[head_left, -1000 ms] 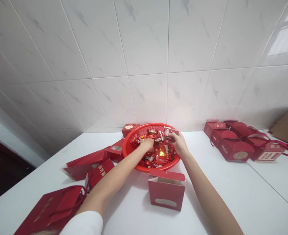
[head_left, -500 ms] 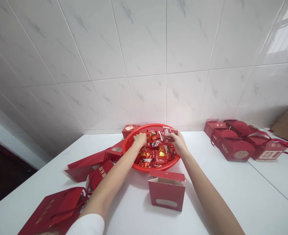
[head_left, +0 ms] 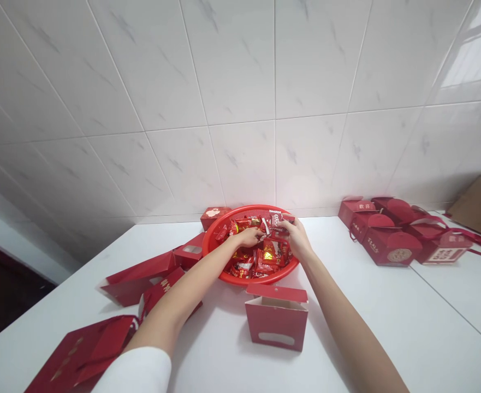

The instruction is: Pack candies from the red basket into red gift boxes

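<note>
A red plastic basket (head_left: 209, 246) holds many small wrapped snack packets (head_left: 272, 252), mostly red with some gold. My left hand (head_left: 249, 237) reaches into the middle of it, fingers bent down among the packets; what they grip, if anything, is hidden. At the basket's right rim, my right hand (head_left: 298, 238) is closed on a dark red snack packet (head_left: 279, 220) with white lettering. In front of the basket an open red gift box (head_left: 277, 322) stands upright, its top flap raised.
Several closed red gift boxes (head_left: 391, 240) with ribbons cluster at the right, before a brown cardboard box (head_left: 475, 204). Red paper bags (head_left: 80, 355) and a long red box (head_left: 140, 275) lie at the left. A small red box (head_left: 213, 215) sits behind the basket, near the tiled wall (head_left: 240, 164).
My left hand has moved right, from the basket's left side to its middle. My right hand stays at the right rim with the packet. The view has shifted slightly.
</note>
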### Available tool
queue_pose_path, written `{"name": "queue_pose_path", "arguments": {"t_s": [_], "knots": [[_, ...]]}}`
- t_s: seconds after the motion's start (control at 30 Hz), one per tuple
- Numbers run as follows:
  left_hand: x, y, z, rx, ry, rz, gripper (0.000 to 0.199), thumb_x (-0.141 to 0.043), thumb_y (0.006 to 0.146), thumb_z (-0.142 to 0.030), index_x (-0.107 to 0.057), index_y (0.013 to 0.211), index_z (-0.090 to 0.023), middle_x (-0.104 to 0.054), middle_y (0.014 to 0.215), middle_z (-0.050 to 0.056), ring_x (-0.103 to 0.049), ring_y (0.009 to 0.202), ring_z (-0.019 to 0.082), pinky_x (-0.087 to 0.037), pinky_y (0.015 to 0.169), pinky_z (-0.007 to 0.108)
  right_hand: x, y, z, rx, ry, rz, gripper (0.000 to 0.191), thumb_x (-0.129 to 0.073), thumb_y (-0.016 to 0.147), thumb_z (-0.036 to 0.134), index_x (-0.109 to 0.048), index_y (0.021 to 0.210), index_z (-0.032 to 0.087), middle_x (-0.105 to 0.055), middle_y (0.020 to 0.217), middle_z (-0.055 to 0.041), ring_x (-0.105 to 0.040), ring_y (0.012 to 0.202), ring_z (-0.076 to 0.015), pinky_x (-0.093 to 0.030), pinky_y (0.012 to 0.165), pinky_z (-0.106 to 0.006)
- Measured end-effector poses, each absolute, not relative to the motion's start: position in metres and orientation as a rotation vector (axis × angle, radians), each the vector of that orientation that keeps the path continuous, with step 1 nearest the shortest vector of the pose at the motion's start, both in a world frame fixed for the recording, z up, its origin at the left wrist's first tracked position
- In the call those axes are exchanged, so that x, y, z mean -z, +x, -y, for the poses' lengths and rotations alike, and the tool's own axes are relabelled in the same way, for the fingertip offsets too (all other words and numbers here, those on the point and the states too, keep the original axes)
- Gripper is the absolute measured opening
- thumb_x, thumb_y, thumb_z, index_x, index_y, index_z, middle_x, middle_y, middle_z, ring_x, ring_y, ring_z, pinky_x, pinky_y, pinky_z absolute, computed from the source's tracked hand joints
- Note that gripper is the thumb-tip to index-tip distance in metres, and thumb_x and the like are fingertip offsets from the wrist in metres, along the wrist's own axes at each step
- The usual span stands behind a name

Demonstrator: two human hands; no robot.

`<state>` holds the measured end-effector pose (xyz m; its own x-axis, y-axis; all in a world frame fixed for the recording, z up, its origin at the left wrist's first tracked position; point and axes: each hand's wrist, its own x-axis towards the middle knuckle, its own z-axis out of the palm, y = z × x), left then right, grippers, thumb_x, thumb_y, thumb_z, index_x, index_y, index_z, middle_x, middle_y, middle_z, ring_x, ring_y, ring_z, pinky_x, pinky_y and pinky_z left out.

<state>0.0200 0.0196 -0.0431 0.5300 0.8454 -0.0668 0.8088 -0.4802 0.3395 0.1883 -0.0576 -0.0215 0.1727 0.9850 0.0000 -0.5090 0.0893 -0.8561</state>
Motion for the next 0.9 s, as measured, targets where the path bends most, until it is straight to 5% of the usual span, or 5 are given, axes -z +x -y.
{"name": "queue_pose_path", "arguments": {"t_s": [0.2,0.37,0.57,0.77,0.9], "knots": [[0.047,0.023,-0.026,-0.267,2.393,-1.325,0.014,-0.061,0.068,-0.015,-0.074,0.069,-0.02,-0.075,0.081,0.004,-0.068,0.086,0.021,-0.05,0.084,0.025,0.021,0.188,0.059,-1.264,-0.842,0.712,0.036,-0.075,0.053,0.021,-0.062,0.086,0.022,-0.069,0.076,0.0034,-0.066,0.068,-0.0167,-0.057,0.059,-0.028],[0.042,0.024,-0.023,-0.415,2.31,-1.31,0.016,-0.062,0.067,-0.015,-0.066,0.052,-0.019,-0.063,0.052,0.0,-0.064,0.067,0.019,-0.048,0.074,0.025,0.02,0.189,0.059,-1.261,-0.848,0.724,0.034,-0.076,0.053,0.02,-0.062,0.084,0.022,-0.069,0.074,0.0032,-0.066,0.068,-0.0175,-0.056,0.056,-0.028],[0.023,0.02,-0.021,-0.713,2.118,-1.263,0.007,-0.068,0.066,-0.012,-0.073,0.068,-0.016,-0.072,0.068,0.002,-0.068,0.073,0.02,-0.052,0.074,0.029,0.015,0.193,0.061,-1.307,-0.743,0.721,0.021,-0.076,0.052,0.02,-0.066,0.071,0.019,-0.069,0.069,0.0016,-0.064,0.067,-0.0161,-0.054,0.058,-0.027],[0.002,0.005,-0.011,-0.998,1.944,-1.17,0.025,-0.068,0.069,-0.012,-0.074,0.092,-0.014,-0.078,0.098,0.008,-0.07,0.091,0.021,-0.056,0.087,0.034,0.007,0.197,0.064,-1.387,-0.754,0.631,0.021,-0.08,0.047,0.021,-0.069,0.064,0.018,-0.07,0.066,0.001,-0.061,0.064,-0.0144,-0.048,0.053,-0.023],[-0.009,0.0,0.016,-1.133,1.768,-1.1,0.024,-0.069,0.069,-0.014,-0.076,0.091,-0.015,-0.078,0.101,0.007,-0.07,0.097,0.023,-0.055,0.093,0.037,-0.001,0.199,0.067,-1.423,-0.747,0.635,0.02,-0.081,0.047,0.02,-0.067,0.061,0.018,-0.069,0.063,0.0009,-0.059,0.063,-0.0137,-0.045,0.049,-0.021]]}}
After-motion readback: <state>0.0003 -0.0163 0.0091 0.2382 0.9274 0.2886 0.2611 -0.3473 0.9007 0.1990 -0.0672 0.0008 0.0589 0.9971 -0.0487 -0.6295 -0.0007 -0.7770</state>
